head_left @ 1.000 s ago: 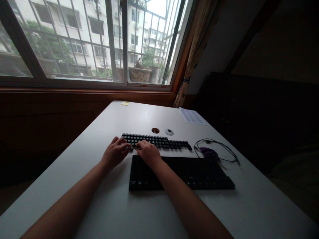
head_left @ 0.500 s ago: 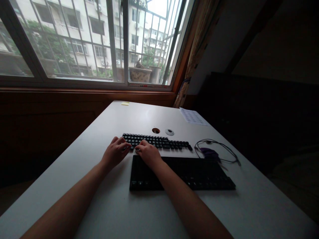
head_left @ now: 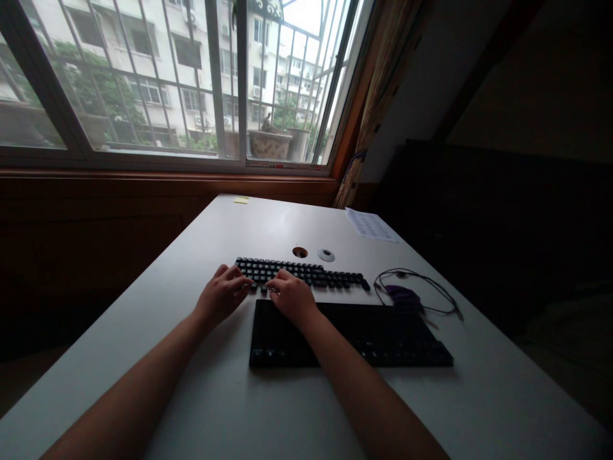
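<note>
Small black keycaps [head_left: 282,267] lie in close rows on the white desk. At the left end of these rows is my left hand [head_left: 224,291], its fingers curled and the thumb and index fingertips closed around a keycap [head_left: 253,287] at the near row. My right hand [head_left: 292,295] reaches over the far edge of a black keyboard [head_left: 383,332], thumb and forefinger pinched together at another small keycap, which the fingers partly cover. Between the two hands a single keycap [head_left: 264,290] rests on the desk. The forearm hides part of the keyboard.
Right of the keycaps lie a coiled black cable [head_left: 433,287] and a dark purple cloth-like item [head_left: 402,294]. Farther back are a round desk hole [head_left: 300,252], its grey cover [head_left: 326,255], a printed sheet [head_left: 371,225] and a yellow note [head_left: 241,200]. A barred window stands beyond.
My right hand has shifted slightly right along the near row, and the keycap that was at its fingertips now shows uncovered on the desk. My left hand has stayed almost still.
</note>
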The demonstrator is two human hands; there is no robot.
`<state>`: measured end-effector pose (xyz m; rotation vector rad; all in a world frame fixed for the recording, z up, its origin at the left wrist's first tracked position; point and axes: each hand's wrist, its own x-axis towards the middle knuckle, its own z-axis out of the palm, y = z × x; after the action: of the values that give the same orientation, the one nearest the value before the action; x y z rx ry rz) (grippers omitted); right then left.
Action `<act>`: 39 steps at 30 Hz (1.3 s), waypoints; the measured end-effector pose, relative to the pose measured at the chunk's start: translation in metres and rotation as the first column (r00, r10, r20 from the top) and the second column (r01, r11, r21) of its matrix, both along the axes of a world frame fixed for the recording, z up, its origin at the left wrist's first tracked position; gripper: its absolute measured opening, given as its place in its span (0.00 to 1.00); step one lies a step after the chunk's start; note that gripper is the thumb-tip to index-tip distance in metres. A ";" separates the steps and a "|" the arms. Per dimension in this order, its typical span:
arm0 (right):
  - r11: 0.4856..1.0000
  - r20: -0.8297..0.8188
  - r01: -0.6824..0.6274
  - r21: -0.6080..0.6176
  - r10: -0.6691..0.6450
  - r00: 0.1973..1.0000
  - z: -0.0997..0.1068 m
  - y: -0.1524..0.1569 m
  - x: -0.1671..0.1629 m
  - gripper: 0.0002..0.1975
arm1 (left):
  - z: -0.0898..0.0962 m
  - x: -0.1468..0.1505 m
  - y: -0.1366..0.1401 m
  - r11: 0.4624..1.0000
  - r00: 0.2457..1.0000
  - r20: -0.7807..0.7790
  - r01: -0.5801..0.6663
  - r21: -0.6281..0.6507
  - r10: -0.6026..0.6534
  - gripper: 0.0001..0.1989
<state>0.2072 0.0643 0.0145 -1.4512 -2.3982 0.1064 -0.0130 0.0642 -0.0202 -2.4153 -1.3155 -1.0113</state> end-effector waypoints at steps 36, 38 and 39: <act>0.999 0.116 -0.002 -0.037 0.006 0.993 0.003 -0.003 -0.010 0.16 | -0.001 0.003 0.001 1.000 0.996 -0.090 -0.021 -0.007 0.021 0.07; 0.999 0.124 0.001 -0.040 0.004 0.992 0.004 -0.003 -0.010 0.16 | -0.002 0.004 0.002 1.000 0.996 -0.090 -0.013 -0.003 0.012 0.07; 0.999 0.130 0.005 -0.046 0.001 0.992 0.005 -0.003 -0.011 0.16 | -0.002 0.004 0.002 1.000 0.996 -0.091 -0.008 0.000 0.008 0.07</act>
<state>0.1965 0.0609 0.0190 -1.5244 -2.5134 0.0692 -0.0094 0.0659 -0.0217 -2.4236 -1.2937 -0.8882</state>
